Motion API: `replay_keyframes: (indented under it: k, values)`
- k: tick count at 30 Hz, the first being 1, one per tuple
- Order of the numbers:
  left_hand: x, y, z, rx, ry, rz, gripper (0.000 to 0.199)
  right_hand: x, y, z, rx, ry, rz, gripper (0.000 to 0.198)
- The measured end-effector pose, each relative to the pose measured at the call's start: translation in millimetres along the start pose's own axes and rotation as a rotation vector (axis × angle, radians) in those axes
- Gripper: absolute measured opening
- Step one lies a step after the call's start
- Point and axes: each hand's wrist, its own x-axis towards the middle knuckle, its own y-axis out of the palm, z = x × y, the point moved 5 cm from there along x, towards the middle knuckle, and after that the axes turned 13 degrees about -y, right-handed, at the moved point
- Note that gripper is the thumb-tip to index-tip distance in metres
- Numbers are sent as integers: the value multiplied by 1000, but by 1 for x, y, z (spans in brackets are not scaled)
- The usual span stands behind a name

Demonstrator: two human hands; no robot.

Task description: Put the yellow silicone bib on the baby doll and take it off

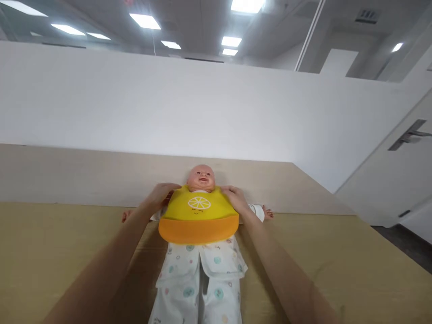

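Observation:
A baby doll (201,176) lies on its back with its head toward the wall and its arms spread out. Over its chest lies a yellow silicone bib (180,202) with a white citrus slice, a smiling face and an orange catch pocket at the bottom. My left hand (164,194) closes on the bib's upper left edge near the doll's neck. On the opposite side, my right hand (235,197) has its fingers closed on the upper right edge. White patterned clothes (189,265) cover the doll's body and legs. The back of the neck is hidden.
The doll lies on a wooden table (313,252) with a paler strip (84,175) along its far side. Behind stands a white wall (151,103) with glass above. A door handle (408,135) shows at the right.

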Motion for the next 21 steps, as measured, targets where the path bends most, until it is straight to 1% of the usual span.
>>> replay_keyframes:
  k: [2,5,7,9,12,15,18,21]
  values:
    - [-20,-4,3,-45,3,60,23,-17,-5,5,133,33,10,32]
    - [-45,-2,7,-75,15,198,23,-35,-7,9,308,100,33,30]
    - [-54,1,8,-104,31,219,27,-41,-6,9,340,133,45,29]
    - [-56,2,4,-154,70,155,30,-40,-6,10,352,155,22,29]
    - [-51,4,-4,-221,159,62,32,-29,-8,14,350,145,-46,27]
    - [-39,3,-4,-137,210,-40,31,-17,-7,14,327,131,-78,28]
    - [-29,0,8,-5,181,-123,27,-14,0,6,316,148,-61,26]
    - [-28,-4,20,26,148,-142,25,-16,5,-4,301,161,-44,24]
